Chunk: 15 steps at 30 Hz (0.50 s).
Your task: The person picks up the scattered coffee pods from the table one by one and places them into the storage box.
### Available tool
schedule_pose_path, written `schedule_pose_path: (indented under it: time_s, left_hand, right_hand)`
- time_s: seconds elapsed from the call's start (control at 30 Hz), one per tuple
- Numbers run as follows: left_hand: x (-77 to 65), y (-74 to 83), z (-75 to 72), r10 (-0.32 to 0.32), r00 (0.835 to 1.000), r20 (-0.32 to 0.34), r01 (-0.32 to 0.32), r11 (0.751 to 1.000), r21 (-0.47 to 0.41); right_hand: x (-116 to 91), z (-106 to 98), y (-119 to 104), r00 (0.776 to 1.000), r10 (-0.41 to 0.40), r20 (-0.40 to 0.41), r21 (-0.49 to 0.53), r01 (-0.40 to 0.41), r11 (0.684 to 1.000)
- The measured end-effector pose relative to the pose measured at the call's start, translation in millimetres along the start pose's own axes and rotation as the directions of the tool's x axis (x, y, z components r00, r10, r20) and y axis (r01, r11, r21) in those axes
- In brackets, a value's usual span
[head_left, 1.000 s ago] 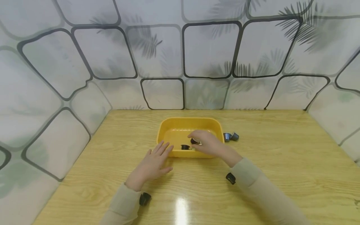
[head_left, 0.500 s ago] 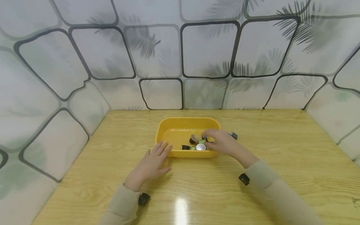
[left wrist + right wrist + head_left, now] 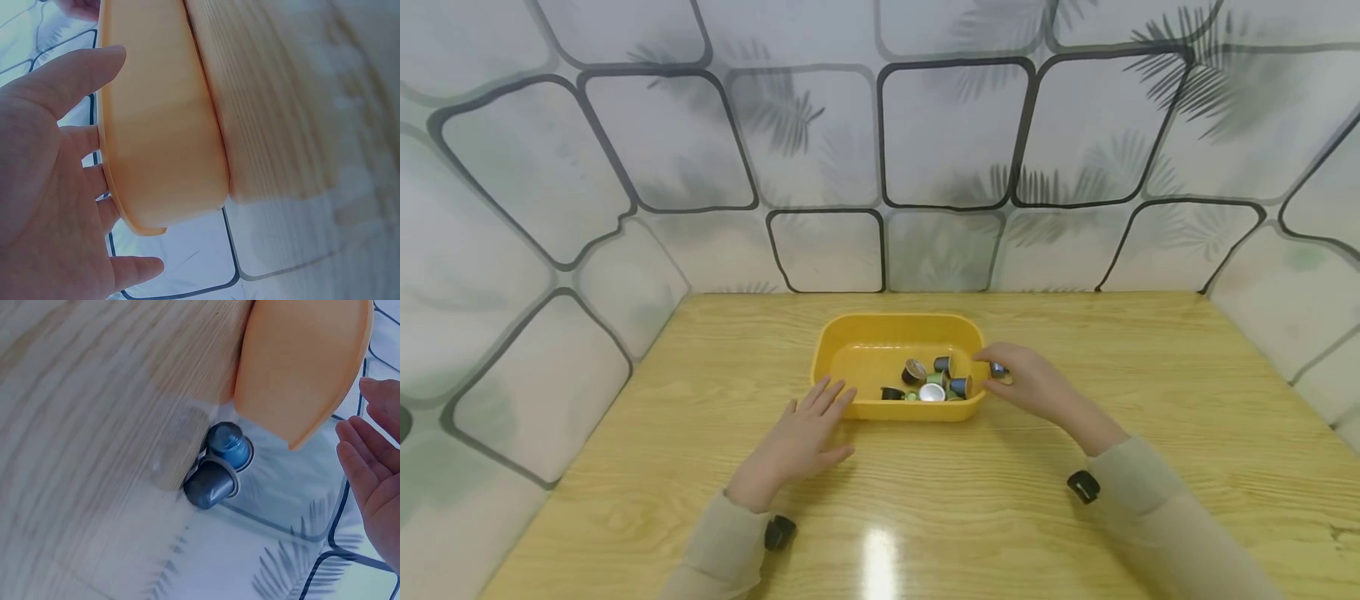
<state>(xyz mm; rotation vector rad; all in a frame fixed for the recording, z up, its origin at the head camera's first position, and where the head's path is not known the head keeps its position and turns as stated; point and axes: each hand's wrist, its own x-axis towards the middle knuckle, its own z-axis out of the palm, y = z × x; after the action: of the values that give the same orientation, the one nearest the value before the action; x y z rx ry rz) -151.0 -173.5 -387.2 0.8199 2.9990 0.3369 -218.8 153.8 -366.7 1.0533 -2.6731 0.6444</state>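
Observation:
The yellow plastic tray (image 3: 850,409) stands on the table with several coffee capsules lying in its front right part, among them a silver-lidded one (image 3: 932,392), a black one (image 3: 892,393) and a blue one (image 3: 960,386). My left hand (image 3: 793,446) has its fingers spread, their tips at the tray's near left rim. Just beyond the tray's right side hovers my right hand (image 3: 1026,382), holding nothing, fingers loosely bent. Below it, a blue capsule (image 3: 229,445) and a dark grey-blue capsule (image 3: 210,483) lie touching on the table; in the head view the hand mostly covers them.
A light wooden table (image 3: 925,492) extends around the tray. Behind and to both sides rise pale walls (image 3: 820,167) patterned with dark-edged stone shapes and leaves. Black wrist cameras (image 3: 780,532) sit on both sleeves.
My right hand has moved right, from above the capsules in the tray to outside its right side, uncovering the capsules in it. My left hand has stayed in place.

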Motion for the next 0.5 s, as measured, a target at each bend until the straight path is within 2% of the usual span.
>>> schedule_pose_path:
  time_s: [0.5]
  left_hand:
    - [-0.4, 0.6, -1.6, -0.001, 1.0, 0.01, 0.001, 1.0, -0.004]
  right_hand:
    - [-14.1, -5.5, 16.6, 0.996, 0.093, -0.002, 0.044, -0.093, 0.995]
